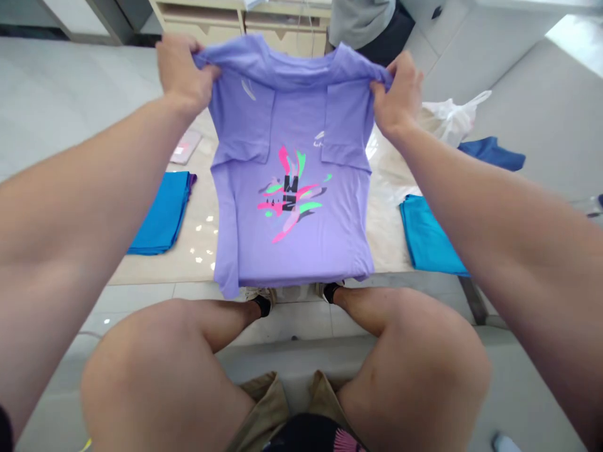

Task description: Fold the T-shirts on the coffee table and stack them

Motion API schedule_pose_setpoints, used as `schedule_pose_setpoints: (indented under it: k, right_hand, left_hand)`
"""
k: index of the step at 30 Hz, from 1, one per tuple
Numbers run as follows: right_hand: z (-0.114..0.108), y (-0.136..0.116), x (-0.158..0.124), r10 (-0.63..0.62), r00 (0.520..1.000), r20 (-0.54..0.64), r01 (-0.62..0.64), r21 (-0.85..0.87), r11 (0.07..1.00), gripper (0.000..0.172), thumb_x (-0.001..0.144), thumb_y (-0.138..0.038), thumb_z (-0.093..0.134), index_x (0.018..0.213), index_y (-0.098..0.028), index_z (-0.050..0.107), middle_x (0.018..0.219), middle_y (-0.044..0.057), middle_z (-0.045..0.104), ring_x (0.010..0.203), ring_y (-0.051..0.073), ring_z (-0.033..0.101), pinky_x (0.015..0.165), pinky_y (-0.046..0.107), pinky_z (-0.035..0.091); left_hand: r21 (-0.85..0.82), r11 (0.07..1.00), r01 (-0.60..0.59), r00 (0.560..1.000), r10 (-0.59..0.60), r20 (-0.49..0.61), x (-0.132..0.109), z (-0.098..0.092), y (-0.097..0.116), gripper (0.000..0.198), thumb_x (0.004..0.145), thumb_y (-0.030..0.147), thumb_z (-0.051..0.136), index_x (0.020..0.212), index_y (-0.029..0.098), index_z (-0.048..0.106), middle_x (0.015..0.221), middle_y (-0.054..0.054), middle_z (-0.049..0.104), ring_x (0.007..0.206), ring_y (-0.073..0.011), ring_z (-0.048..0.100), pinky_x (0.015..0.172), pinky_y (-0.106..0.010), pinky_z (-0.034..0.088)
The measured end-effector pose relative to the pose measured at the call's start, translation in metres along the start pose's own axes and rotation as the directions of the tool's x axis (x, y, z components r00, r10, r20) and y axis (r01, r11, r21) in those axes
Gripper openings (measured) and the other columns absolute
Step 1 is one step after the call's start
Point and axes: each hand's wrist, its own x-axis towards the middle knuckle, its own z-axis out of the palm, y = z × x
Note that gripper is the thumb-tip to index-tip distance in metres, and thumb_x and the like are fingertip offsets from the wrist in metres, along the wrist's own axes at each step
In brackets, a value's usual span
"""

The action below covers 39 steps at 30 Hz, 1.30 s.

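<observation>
Your left hand (181,75) and right hand (398,94) are closed, pinching the shoulders of the purple T-shirt (287,188), whose hem hangs at the near edge of the tabletop (155,270). Keep both pinches level and the cloth taut. One folded teal shirt (160,213) lies left, another teal shirt (428,238) right. Farther right sits a white plastic bag (450,122); its contents cannot be seen.

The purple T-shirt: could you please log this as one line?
purple T-shirt: held over table; left hand: grips shoulder; right hand: grips shoulder
</observation>
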Motion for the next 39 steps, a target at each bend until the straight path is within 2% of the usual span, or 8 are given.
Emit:
schedule_pose_setpoints:
  k: [4, 10, 14, 16, 19, 28, 35, 39]
  right_hand:
    - [-0.023, 0.004, -0.016, -0.187, 0.977, -0.1, 0.186, -0.017, 0.982, 0.024, 0.12, -0.042, 0.044, 0.14, -0.029, 0.048, 0.138, 0.013, 0.065, 0.129, 0.028, 0.054, 0.122, 0.047, 0.043]
    - [-0.041, 0.037, -0.141, -0.295, 0.951, 0.089, 0.282, 0.136, 0.95, 0.017, 0.108, -0.031, 0.065, 0.122, -0.021, 0.065, 0.119, 0.012, 0.072, 0.121, 0.032, 0.064, 0.111, 0.05, 0.05]
    - [-0.037, 0.056, -0.209, -0.411, 0.627, 0.661, 0.39, 0.191, 0.901, 0.019, 0.095, -0.011, 0.068, 0.112, -0.02, 0.074, 0.114, 0.01, 0.08, 0.11, 0.027, 0.073, 0.102, 0.04, 0.056]
    - [-0.034, 0.053, -0.224, -0.358, 0.482, 0.8, 0.412, 0.154, 0.898, 0.013, 0.093, -0.012, 0.072, 0.101, -0.021, 0.077, 0.108, 0.01, 0.082, 0.107, 0.027, 0.075, 0.099, 0.038, 0.057]
    - [-0.039, 0.038, -0.229, -0.308, 0.423, 0.852, 0.461, 0.09, 0.883, 0.008, 0.093, -0.015, 0.075, 0.097, -0.022, 0.077, 0.108, 0.01, 0.082, 0.108, 0.029, 0.075, 0.097, 0.038, 0.058]
    - [-0.076, 0.028, -0.249, -0.233, 0.372, 0.898, 0.452, 0.043, 0.891, 0.018, 0.082, -0.012, 0.085, 0.096, -0.023, 0.08, 0.104, 0.011, 0.083, 0.098, 0.029, 0.076, 0.089, 0.036, 0.059]
    - [-0.051, 0.019, -0.241, -0.214, 0.458, 0.863, 0.39, 0.021, 0.921, 0.026, 0.098, -0.023, 0.075, 0.123, -0.019, 0.082, 0.125, 0.015, 0.083, 0.116, 0.034, 0.078, 0.103, 0.041, 0.059]
    - [-0.031, 0.005, -0.237, -0.277, 0.406, 0.871, 0.314, 0.152, 0.937, 0.027, 0.105, -0.037, 0.072, 0.124, -0.02, 0.082, 0.12, 0.014, 0.084, 0.11, 0.033, 0.08, 0.1, 0.039, 0.061]
  left_hand:
    - [-0.021, 0.999, 0.041, 0.983, -0.044, -0.181, -0.032, -0.045, 0.024, 0.041, 0.104, 0.034, 0.067, 0.13, 0.002, 0.069, 0.131, 0.0, 0.072, 0.135, -0.0225, 0.066, 0.116, -0.043, 0.044]
    - [-0.182, 0.982, -0.053, 0.998, 0.047, -0.038, -0.192, -0.059, 0.012, 0.02, 0.099, 0.033, 0.066, 0.11, 0.017, 0.067, 0.111, -0.005, 0.074, 0.107, -0.0197, 0.068, 0.103, -0.036, 0.054]
    - [-0.244, 0.964, -0.108, 0.864, 0.212, 0.457, -0.268, -0.046, -0.008, 0.007, 0.086, 0.028, 0.063, 0.093, 0.026, 0.065, 0.096, -0.004, 0.074, 0.093, -0.0229, 0.07, 0.09, -0.034, 0.055]
    - [-0.222, 0.961, -0.163, 0.712, 0.27, 0.648, -0.279, -0.044, -0.012, 0.016, 0.076, 0.022, 0.063, 0.091, 0.028, 0.067, 0.096, -0.004, 0.076, 0.096, -0.0259, 0.072, 0.09, -0.034, 0.054]
    - [-0.168, 0.951, -0.261, 0.602, 0.296, 0.741, -0.276, -0.049, -0.01, 0.026, 0.072, 0.018, 0.063, 0.093, 0.03, 0.071, 0.104, -0.006, 0.079, 0.105, -0.0297, 0.073, 0.096, -0.036, 0.053]
    - [-0.151, 0.951, -0.27, 0.584, 0.286, 0.759, -0.292, -0.079, 0.002, 0.021, 0.076, 0.031, 0.073, 0.097, 0.029, 0.074, 0.111, -0.008, 0.081, 0.11, -0.0315, 0.074, 0.097, -0.036, 0.053]
    - [0.138, 0.989, 0.048, 0.677, -0.134, 0.723, -0.309, -0.061, -0.002, 0.026, 0.093, 0.043, 0.063, 0.104, 0.024, 0.078, 0.118, -0.016, 0.084, 0.109, -0.0357, 0.078, 0.084, -0.037, 0.055]
    - [0.279, 0.952, 0.127, 0.673, -0.289, 0.681, -0.316, -0.052, -0.002, 0.028, 0.095, 0.032, 0.058, 0.111, 0.025, 0.08, 0.123, -0.017, 0.084, 0.116, -0.036, 0.078, 0.081, -0.036, 0.055]
